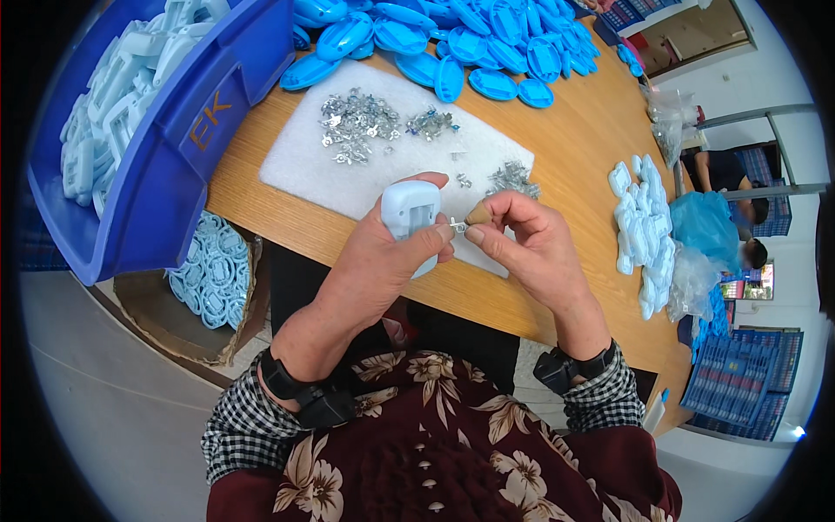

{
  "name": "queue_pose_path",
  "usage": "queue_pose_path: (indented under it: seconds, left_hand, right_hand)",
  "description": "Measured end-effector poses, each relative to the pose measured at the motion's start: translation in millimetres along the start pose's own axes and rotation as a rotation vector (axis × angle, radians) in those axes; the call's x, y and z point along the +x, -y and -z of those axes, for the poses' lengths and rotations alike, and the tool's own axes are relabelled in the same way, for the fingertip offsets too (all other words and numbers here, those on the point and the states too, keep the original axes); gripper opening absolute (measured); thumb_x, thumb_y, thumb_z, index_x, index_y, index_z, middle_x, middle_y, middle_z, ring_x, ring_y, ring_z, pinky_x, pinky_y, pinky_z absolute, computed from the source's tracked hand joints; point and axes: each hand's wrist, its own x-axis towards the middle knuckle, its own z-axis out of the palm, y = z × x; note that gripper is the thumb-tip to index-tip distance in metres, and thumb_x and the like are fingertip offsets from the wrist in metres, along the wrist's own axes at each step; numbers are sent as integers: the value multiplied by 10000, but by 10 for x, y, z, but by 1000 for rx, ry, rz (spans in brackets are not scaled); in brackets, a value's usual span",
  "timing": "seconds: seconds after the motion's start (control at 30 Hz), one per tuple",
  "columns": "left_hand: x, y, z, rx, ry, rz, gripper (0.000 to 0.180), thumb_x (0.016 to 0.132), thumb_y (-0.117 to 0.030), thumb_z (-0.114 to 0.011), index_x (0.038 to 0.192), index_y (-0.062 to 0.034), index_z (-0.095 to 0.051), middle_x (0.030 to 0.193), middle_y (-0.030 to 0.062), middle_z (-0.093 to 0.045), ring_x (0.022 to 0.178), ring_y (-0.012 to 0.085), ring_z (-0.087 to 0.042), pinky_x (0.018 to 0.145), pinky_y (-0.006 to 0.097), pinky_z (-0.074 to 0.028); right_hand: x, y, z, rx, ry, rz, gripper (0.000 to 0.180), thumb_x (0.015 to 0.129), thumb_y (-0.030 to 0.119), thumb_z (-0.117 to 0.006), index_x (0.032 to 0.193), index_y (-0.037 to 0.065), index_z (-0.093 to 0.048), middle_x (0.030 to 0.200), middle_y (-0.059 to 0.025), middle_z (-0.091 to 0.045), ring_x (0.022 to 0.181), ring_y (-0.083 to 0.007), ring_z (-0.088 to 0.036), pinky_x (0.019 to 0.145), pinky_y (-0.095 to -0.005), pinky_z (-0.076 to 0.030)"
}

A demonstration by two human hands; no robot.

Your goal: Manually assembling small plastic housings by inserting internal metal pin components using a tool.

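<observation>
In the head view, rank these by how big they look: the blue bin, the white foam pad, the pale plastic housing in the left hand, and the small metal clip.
1. blue bin, though it sits nearer the camera's rim
2. white foam pad
3. pale plastic housing held by the left hand
4. small metal clip pinched by the right hand

Bright, even indoor light, soft shadows, sharp centre, strong fisheye bending and black vignette at the rim
</observation>
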Motion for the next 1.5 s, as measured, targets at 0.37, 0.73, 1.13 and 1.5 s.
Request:
queue_pose_path:
  seconds: [0.37,0.73,1.13,1.5]
  left_hand:
    - [-13,22,-72,-105,-29,55,581,934,-118,-670,1436,2,-404,1016,55,-626,904,138,-641,817,278,-508]
    - [-57,46,31,-115,30,123,623,936,-152,-708,1451,-14,-387,1070,85,-647,901,179,-686,801,304,-572]
    - [-103,-30,-35,-199,79,180,646,929,-154,-720,1443,40,-381,1098,89,-633,902,156,-664,811,295,-563]
    - [41,-19,-89,-239,-39,-184,579,1074,-486,-325,1444,-45,-374,1114,108,-643,973,204,-647,850,361,-546]
  right_hand:
    - [-64,-21,-164,255,-62,-111,148,949,134,-696,1037,15,-681,901,30,-667,803,-40,-552,713,-219,-445]
    - [-69,-122,-79,342,108,-93,149,950,106,-689,1073,23,-690,917,42,-673,827,-16,-578,712,-184,-451]
    - [-89,-20,-50,259,128,-62,162,976,131,-653,1089,17,-669,964,25,-659,879,-37,-583,768,-207,-471]
    - [-272,23,-198,674,59,-259,311,1040,224,-552,1252,-3,-576,1194,-67,-635,1154,-160,-588,966,-308,-456]
